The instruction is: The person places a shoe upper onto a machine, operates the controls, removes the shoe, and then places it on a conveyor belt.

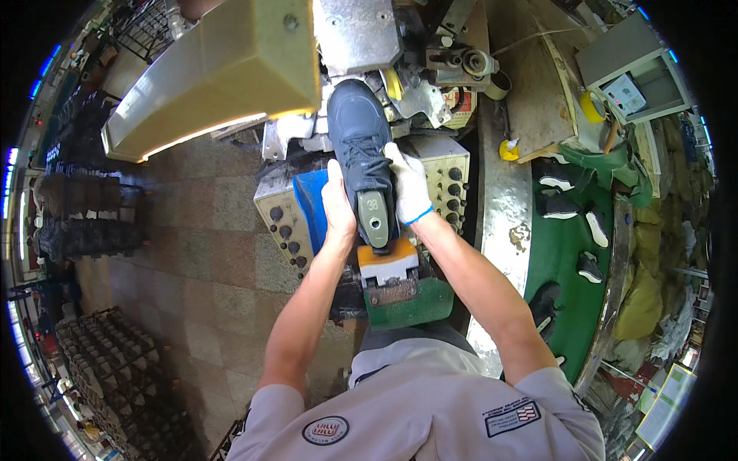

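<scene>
A dark navy lace-up shoe (355, 115) lies toe-away on a machine straight ahead of me, with a grey-green shoe last (372, 219) filling its opening. My left hand (337, 203) presses flat fingers along the shoe's left side near the heel. On the other side, my right hand (410, 183), in a white glove with a blue cuff, grips the shoe beside the laces. The shoe is held between both hands. Its heel end meets an orange-and-white pad (387, 263) on the machine, above a green flap (411, 303). The sole is hidden beneath.
Metal machine parts (357, 34) surround the toe, and a large cream lamp-like housing (223, 77) overhangs the upper left. Knobbed control boxes (440, 173) flank the shoe. To the right, several shoes lie on a green conveyor (565, 246). Loaded racks (108, 361) stand at the left.
</scene>
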`<state>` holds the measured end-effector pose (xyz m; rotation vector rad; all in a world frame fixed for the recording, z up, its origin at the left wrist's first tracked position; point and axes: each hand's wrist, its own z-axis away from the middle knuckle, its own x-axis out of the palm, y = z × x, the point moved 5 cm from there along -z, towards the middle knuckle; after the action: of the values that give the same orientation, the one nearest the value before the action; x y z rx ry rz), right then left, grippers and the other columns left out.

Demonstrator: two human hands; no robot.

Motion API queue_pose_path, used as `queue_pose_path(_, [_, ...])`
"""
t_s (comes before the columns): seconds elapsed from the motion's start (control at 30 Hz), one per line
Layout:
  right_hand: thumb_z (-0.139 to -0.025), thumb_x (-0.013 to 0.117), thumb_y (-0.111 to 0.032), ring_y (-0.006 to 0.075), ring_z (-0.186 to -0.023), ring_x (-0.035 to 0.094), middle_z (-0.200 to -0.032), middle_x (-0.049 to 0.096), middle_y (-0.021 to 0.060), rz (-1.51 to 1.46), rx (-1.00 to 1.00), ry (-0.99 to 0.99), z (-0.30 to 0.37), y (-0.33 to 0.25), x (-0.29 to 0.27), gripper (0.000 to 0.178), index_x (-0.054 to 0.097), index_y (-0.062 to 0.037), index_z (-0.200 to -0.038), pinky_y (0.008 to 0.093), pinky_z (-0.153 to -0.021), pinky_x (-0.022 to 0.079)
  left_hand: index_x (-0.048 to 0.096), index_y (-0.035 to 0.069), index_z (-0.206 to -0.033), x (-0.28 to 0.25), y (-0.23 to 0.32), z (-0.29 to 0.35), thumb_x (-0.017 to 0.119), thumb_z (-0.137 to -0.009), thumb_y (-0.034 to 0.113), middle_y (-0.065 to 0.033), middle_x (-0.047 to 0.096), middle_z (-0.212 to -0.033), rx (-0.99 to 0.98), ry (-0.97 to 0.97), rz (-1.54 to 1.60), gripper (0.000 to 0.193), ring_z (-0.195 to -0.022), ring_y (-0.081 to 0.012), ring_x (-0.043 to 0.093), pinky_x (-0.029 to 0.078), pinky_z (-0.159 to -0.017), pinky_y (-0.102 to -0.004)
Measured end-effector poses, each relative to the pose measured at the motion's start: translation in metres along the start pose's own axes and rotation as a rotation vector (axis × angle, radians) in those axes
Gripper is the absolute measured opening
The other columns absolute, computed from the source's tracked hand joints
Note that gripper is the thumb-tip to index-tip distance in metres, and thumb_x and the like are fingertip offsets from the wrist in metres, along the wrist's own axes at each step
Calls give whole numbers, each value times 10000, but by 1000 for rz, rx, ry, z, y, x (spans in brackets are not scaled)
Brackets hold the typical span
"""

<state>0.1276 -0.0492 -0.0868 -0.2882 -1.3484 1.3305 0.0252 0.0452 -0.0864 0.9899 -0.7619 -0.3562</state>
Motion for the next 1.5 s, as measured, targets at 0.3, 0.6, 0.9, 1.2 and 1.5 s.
queue_pose_path(0.3, [-1044,192,-382,454,-1335,469,-1510,393,292,-235,-6,-194,71,-57,-134,617,326,41,-1472,568,-1057,460,530,-72,-1358,-120,-79,74,722,-908,336,-193,681,-1153,83,411,-684,637,-1011,-290,657,510,-918,-387])
queue_pose_path(0.6, [-1037,493,-260,433,-1086,651,-1281,581,311,162,-41,271,160,-82,-185,500,440,97,-1382,495,-827,599,483,-47,-1370,-131,-191,95,836,-765,368,-310,668,-1108,-10,451,-808,814,-1042,-465,649,515,-869,-485])
queue_pose_path(0.9, [-999,572,-217,394,-1088,662,-1259,603,278,113,20,103,171,-97,-162,480,457,49,-1381,485,-839,592,708,14,-1126,-135,-36,153,856,-671,209,-139,750,-962,-71,271,-808,517,-859,-258,710,542,-816,-368])
queue_pose_path(1.2, [-922,674,-474,232,-1188,609,-1308,620,181,-1,-29,-478,191,-126,-5,869,330,67,-1508,330,-973,494,675,-57,-1132,28,109,185,770,-822,368,-103,706,-1037,-36,-145,-11,535,-855,-157,654,533,-798,-309])
queue_pose_path(1.5, [-865,759,-251,177,-858,685,-1024,714,119,-23,44,315,195,-186,-346,450,659,75,-1159,333,-797,562,699,-29,-1155,100,97,168,673,-961,287,-122,713,-1066,599,321,-1100,372,-969,-207,651,504,-877,-322])
